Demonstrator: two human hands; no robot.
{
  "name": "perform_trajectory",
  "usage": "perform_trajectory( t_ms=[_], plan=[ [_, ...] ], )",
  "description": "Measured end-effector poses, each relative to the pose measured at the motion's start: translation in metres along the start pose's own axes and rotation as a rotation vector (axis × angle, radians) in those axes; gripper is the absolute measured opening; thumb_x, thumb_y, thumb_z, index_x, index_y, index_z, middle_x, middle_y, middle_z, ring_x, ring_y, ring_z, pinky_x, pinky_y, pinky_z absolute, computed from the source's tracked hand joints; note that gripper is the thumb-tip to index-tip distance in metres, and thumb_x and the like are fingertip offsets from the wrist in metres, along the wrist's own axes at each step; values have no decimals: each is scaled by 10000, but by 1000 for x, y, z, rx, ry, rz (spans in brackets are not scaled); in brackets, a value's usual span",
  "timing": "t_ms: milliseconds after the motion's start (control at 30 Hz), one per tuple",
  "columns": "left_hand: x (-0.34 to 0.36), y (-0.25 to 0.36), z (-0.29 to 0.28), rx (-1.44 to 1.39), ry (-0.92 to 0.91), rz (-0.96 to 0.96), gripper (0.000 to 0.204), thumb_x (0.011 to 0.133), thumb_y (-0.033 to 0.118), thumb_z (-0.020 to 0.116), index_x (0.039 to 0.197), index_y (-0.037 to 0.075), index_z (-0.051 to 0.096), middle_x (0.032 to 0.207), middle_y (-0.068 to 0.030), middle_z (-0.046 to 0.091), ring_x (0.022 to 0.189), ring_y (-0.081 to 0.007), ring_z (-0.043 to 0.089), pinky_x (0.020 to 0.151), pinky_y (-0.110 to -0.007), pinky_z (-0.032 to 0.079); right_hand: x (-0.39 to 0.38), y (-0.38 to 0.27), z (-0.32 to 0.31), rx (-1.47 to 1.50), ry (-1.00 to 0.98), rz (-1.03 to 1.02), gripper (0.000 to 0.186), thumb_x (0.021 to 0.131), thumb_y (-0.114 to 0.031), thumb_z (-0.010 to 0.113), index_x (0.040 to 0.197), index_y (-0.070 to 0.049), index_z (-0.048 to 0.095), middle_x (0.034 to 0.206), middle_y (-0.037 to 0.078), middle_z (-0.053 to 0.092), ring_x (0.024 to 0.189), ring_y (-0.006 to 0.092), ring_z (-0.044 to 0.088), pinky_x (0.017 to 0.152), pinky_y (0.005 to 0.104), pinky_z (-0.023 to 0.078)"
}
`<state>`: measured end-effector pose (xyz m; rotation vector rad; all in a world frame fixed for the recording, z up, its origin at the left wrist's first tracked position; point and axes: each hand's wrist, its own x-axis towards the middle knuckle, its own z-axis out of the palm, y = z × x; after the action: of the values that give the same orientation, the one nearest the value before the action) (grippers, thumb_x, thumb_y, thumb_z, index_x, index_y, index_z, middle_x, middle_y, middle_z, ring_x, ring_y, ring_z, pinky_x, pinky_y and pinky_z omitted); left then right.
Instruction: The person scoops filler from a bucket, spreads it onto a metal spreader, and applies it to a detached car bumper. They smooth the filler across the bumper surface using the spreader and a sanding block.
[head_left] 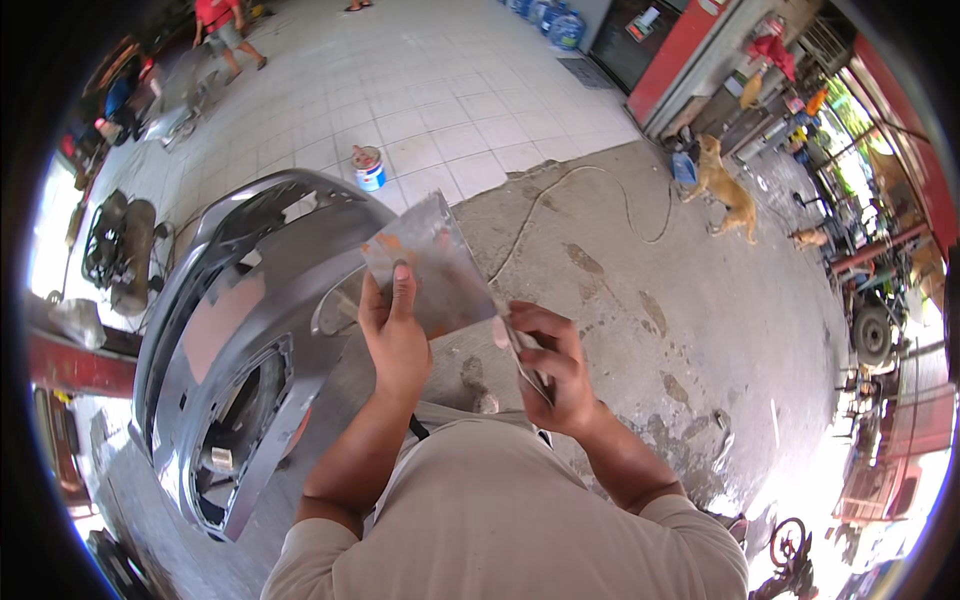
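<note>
My left hand (398, 335) grips a flat grey plate (437, 255) with orange smears, thumb on its face. My right hand (552, 370) holds a thin flat spreader (520, 350) at the plate's lower right corner; a pinkish lump, apparently paste, is on the spreader. At my left lies a large grey car bumper (220, 320) with a pink patch on its surface and a wide round opening. A small open can (368, 170) with a blue and white side stands on the tiles beyond the bumper.
A tan dog (725, 190) stands by a blue container (683, 168). A cord (625, 200) crosses the concrete. A compressor (125, 255) and red beam (80, 360) are left, a tire (872, 335) right. People (222, 30) and water jugs (565, 30) are farther back.
</note>
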<state>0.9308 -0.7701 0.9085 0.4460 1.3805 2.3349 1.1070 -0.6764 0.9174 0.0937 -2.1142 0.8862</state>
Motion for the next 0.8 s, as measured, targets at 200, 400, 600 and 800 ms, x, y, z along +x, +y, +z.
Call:
perform_trajectory(
  t_ms=[200, 400, 600, 800],
  plan=[
    [15, -65, 79, -242, -43, -393, 239, 1066, 163, 649, 1279, 55, 634, 1128, 5, 639, 1017, -119, 553, 941, -310, 457, -8, 115, -61, -181, -60, 271, 771, 674, 246, 609, 1360, -92, 508, 1352, 244, 512, 1264, 444, 586, 972, 488, 575],
    [108, -106, 120, 88, -140, -186, 212, 1081, 187, 629, 1231, 39, 649, 952, 15, 662, 808, -105, 577, 736, -309, 499, 13, 228, -112, -593, -310, 416, 609, 746, 137, 597, 1245, -179, 749, 1294, 104, 651, 1211, 335, 625, 985, 449, 515],
    [224, -176, 178, 579, -479, 348, 269, 1031, 146, 625, 1284, 53, 629, 855, -192, 704, 730, -400, 713, 600, -453, 543, 144, 310, -133, -585, -234, 308, 469, 732, 137, 635, 1136, -57, 775, 1164, 138, 716, 1116, 348, 653, 954, 447, 507],
    [398, -165, 228, 459, -209, 264, 275, 1027, 101, 618, 1295, 39, 622, 851, -196, 693, 687, -399, 690, 594, -440, 537, 235, 443, -113, -377, -433, 283, 395, 777, 117, 607, 1098, -45, 772, 1149, 130, 692, 1119, 344, 642, 978, 442, 513]
  ],
)
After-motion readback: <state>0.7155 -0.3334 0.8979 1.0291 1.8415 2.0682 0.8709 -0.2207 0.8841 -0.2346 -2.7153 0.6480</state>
